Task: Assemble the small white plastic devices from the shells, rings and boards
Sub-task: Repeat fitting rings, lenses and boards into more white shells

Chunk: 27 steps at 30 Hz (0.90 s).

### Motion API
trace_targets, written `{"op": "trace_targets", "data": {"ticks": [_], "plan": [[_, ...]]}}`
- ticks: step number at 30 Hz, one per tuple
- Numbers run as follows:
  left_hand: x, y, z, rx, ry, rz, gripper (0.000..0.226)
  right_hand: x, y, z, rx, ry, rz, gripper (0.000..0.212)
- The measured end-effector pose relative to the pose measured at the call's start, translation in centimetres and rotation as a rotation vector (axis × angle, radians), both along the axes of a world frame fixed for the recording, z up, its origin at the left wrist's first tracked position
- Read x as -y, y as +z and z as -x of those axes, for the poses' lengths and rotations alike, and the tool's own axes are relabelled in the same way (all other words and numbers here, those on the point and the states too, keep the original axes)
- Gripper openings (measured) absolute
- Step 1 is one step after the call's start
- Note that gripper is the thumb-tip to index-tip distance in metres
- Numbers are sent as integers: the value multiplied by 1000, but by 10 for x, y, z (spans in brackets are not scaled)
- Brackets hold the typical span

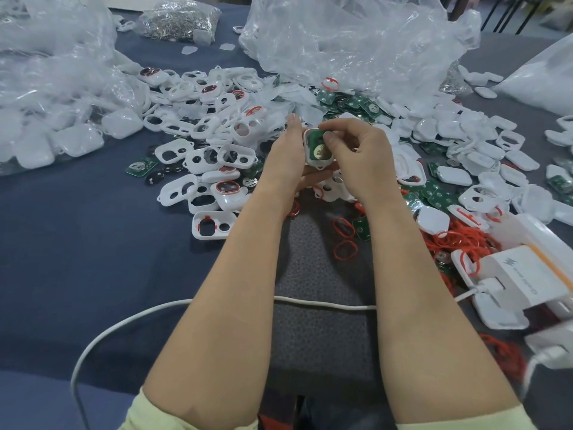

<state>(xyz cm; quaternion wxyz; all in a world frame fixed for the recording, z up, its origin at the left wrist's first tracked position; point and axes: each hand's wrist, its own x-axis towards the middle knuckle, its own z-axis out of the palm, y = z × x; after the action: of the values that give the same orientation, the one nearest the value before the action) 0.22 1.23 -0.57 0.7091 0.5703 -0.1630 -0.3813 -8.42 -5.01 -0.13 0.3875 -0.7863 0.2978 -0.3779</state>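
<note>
White shell (317, 163), gripped in my left hand (288, 156) above the tabletop (93, 243), with my right hand (353, 150) pinching the green board (315, 137) into it: pressed askew, I judge, the board could jam or pop out.

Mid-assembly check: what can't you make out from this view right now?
- Head view: whether the green board sits fully in the white shell; fingers of the right hand cover its top edge.
- Head view: grip of the left hand under the shell; its own back hides it.
- Head view: contents of the clear bags; crinkled film blurs them.
- Head view: print on the white box; too small.
</note>
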Motion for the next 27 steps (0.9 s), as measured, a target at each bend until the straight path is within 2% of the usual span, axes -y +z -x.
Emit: {"op": "trace_targets", "data": {"ticks": [8,10,13,17,19,21,27], "plan": [[-2,2,0,-30,-3,1,44,-1,-3,-2,13,-53,54,10],[-2,1,1,-20,-12,9,33,0,-4,-3,3,-84,65,11],[-5,-4,3,91,-57,75,4,0,-5,-4,3,-101,40,16],[-11,-7,3,223,-128,126,17,1,-3,-1,59,-72,-193,20],[-12,-5,4,270,-149,147,19,4,-3,1,70,-34,-282,14],[-13,-4,6,291,-156,166,21,5,-2,2,96,-15,-292,5],[-9,-7,8,291,-148,159,23,5,-5,1,171,-16,-341,11]]}}
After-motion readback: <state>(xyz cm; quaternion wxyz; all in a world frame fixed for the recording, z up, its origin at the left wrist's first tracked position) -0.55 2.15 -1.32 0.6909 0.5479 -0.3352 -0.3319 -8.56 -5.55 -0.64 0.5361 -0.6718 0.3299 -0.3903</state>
